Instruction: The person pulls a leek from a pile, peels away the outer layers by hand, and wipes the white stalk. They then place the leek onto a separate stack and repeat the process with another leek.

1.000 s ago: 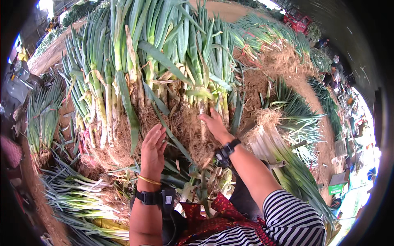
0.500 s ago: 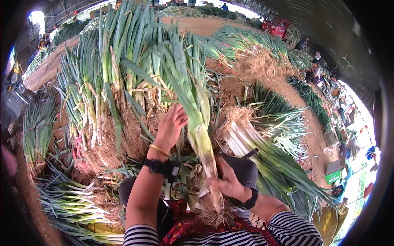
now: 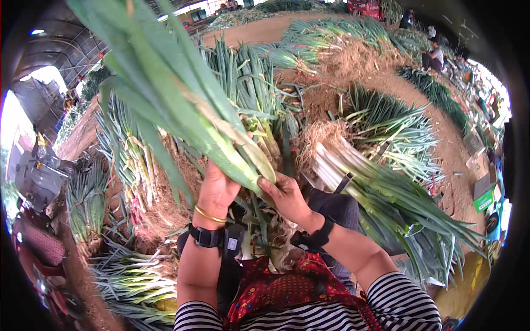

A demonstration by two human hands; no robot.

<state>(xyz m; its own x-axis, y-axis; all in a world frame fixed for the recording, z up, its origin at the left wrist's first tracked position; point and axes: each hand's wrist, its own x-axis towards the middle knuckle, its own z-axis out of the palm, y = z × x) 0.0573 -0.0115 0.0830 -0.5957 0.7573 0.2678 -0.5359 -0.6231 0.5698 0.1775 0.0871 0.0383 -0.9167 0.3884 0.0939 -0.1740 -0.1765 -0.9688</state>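
Note:
A large green onion (image 3: 187, 118) slants up and leftward in front of me, its broad leaves fanning past the top edge. My left hand (image 3: 217, 190) is closed around its stalk from the left. A withered, yellowish outer leaf (image 3: 251, 151) runs along it. My right hand (image 3: 285, 197) pinches that leaf at its lower end, thumb on top, close to the left hand. The lower shank and roots are mostly hidden below my hands. Beyond them stand upright bundles of rooted green onions (image 3: 256, 94). Clean white-shanked onions (image 3: 381, 204) lie by my right knee.
Loose green onions (image 3: 138, 284) lie at lower left, beside a tied bundle (image 3: 88, 204). More rooted onions (image 3: 345, 47) are heaped farther off on the brown ground. A green-and-white box (image 3: 485, 193) stands at right. Dark red machinery (image 3: 41, 259) is at far left. People sit in the distance.
The green onion has been raised and tilted left. My right hand has moved from its lower shank up to the withered leaf; my left hand now grips the stalk. The view has shifted.

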